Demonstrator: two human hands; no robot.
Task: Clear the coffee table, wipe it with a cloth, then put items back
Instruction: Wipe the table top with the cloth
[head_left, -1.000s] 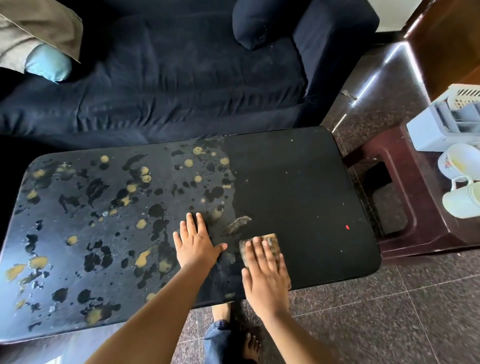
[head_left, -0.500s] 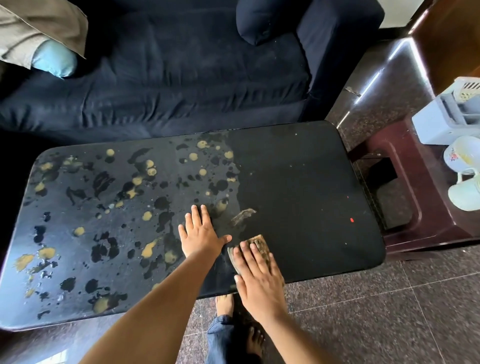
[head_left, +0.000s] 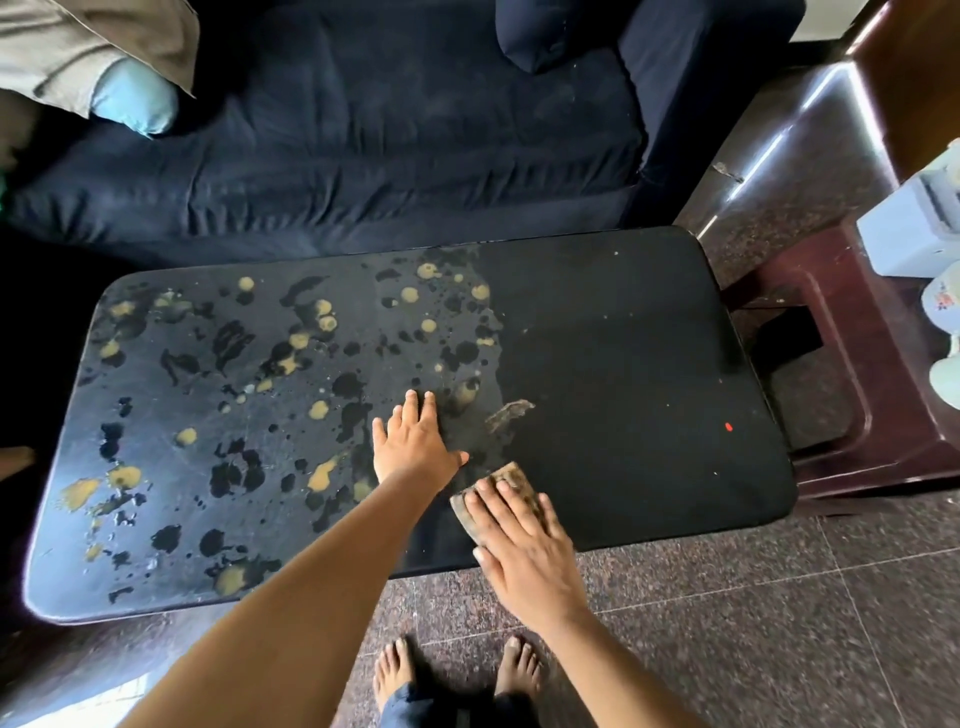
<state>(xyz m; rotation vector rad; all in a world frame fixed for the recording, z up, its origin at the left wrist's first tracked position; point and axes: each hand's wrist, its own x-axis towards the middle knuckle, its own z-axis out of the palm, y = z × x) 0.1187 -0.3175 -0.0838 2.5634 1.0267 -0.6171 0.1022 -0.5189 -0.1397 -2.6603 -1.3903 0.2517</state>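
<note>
A black coffee table (head_left: 623, 374) fills the middle of the view. Its left half is covered in yellow and dark splotches, while its right half is plain black with a small red speck (head_left: 728, 427). My left hand (head_left: 415, 447) lies flat on the tabletop, fingers spread, at the edge of the stained area. Just to its right, near the table's front edge, my right hand (head_left: 524, 551) presses flat on a small dirty brown cloth (head_left: 511, 475). Only the cloth's far end shows past my fingers. A pale smear (head_left: 509, 413) lies beyond the cloth.
A dark blue sofa (head_left: 389, 130) runs along the table's far side, with a light blue cushion (head_left: 135, 104) at its left. A maroon stool (head_left: 857, 395) abuts the table's right end, carrying white items (head_left: 914, 234). My bare feet (head_left: 452, 670) stand on the speckled floor.
My right hand has drawn the cloth back toward the front edge of the table and slightly left. The left hand stays planted. The camera has shifted a little.
</note>
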